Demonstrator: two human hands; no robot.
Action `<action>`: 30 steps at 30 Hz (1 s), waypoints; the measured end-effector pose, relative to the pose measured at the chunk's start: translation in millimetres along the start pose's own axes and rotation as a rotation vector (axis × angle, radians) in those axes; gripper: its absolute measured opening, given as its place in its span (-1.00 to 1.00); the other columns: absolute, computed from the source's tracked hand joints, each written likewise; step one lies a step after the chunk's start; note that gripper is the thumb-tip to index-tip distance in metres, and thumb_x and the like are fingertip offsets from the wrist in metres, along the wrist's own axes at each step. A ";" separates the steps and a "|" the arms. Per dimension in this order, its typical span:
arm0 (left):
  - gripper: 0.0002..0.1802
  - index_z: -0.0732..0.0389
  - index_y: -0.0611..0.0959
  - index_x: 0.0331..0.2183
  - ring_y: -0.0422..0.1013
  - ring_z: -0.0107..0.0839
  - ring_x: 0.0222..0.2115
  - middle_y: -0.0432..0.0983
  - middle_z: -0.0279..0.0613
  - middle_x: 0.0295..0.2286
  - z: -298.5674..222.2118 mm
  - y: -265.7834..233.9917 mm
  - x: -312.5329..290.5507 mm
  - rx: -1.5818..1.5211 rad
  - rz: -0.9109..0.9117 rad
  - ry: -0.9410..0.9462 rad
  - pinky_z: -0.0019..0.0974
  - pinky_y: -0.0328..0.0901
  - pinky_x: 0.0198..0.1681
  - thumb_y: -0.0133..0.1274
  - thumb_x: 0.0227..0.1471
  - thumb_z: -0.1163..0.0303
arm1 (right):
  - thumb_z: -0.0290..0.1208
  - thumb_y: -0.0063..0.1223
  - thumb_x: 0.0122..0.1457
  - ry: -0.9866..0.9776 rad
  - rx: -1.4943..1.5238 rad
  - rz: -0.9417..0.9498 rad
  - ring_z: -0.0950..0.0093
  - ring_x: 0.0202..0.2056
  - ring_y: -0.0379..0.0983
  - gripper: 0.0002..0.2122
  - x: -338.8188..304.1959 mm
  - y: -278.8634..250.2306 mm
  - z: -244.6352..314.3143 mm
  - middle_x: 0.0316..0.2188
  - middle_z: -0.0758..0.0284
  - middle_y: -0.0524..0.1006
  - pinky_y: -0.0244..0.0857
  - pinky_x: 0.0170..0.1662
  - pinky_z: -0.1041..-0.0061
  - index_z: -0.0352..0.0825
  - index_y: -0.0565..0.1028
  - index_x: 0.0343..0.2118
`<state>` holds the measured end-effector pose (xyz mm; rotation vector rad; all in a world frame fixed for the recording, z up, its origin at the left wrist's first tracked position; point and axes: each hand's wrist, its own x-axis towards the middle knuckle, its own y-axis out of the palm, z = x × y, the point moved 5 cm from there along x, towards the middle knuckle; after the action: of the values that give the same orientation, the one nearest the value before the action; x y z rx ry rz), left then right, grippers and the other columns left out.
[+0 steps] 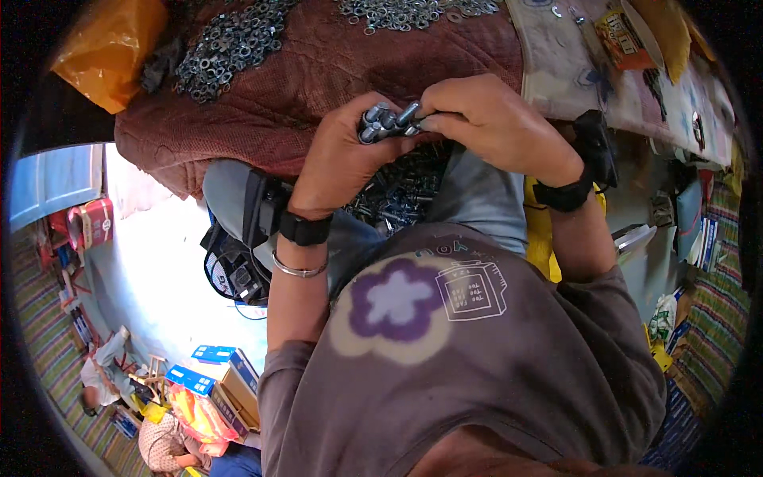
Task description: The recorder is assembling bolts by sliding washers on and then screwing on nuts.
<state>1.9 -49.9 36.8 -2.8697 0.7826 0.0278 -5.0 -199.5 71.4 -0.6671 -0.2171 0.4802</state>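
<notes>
Nearest the camera, the person's grey shirt with a purple flower print [395,298] filled the lower frame, and both forearms rose from it toward the lap. A heap of loose bolts [401,191] lay in the lap between the knees, just below the hands. The left hand [338,155] was curled shut around a bundle of metal bolts [380,123], their heads showing above the fingers. The right hand [489,119] was pinched together on the end of one bolt in that bundle, thumb and forefinger touching the left hand's load.

The bolts looked like steel: stiff, dense for their bulk, and likely slick, so a bundle would want a full wrap around the shanks rather than a fingertip pinch; a single bolt would be best taken by the head or threaded end.

Beyond the hands, a brown quilted cloth [318,71] carried scattered washers and nuts [230,44], with an orange plastic bag [111,48] at its far left.
</notes>
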 end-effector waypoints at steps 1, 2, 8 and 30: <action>-0.76 0.25 0.49 -0.44 0.21 -0.71 -0.55 0.35 -0.48 -0.59 0.2 1.3 -0.1 0.001 0.002 -0.001 -0.57 0.17 -0.51 0.20 -0.24 0.53 | -0.41 -0.05 0.03 -0.047 -0.045 -0.008 0.37 -0.55 0.32 -0.86 -0.1 2.7 -0.9 -0.62 0.22 0.39 0.19 -0.48 0.45 -0.39 0.45 -0.43; -0.75 0.26 0.49 -0.43 0.20 -0.70 -0.55 0.35 -0.46 -0.58 0.3 2.2 -0.3 0.037 -0.012 0.012 -0.56 0.17 -0.50 0.22 -0.26 0.52 | -0.44 -0.05 0.06 -0.093 -0.090 -0.016 0.58 -0.60 0.28 -0.86 -0.4 4.1 -0.6 -0.67 0.33 0.34 0.15 -0.52 0.53 -0.42 0.42 -0.42; -0.79 0.23 0.50 -0.42 0.33 -0.63 -0.55 0.45 -0.35 -0.54 4.2 3.4 -2.2 -0.312 -0.266 -0.061 -0.53 0.27 -0.50 0.17 -0.20 0.54 | -0.40 -0.02 0.07 0.301 0.450 -0.013 0.77 -0.63 0.19 -0.90 -8.5 6.9 -18.3 -0.67 0.50 0.33 0.02 -0.60 0.73 -0.32 0.41 -0.42; -0.92 0.23 0.47 -0.37 0.29 -0.64 -0.60 0.41 -0.34 -0.52 43.4 38.0 -13.0 -1.183 -0.198 -0.201 -0.62 0.13 -0.65 0.01 -0.02 0.53 | -0.31 -0.08 0.09 0.037 -0.072 -0.603 0.13 -0.31 0.35 -0.75 -17.0 46.1 0.9 -0.35 0.08 0.41 0.25 -0.27 0.28 -0.41 0.36 -0.27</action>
<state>-27.4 -68.5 -11.1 -3.8764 0.5084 1.0674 -36.5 -175.9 41.9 -0.6438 -0.3852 -0.1182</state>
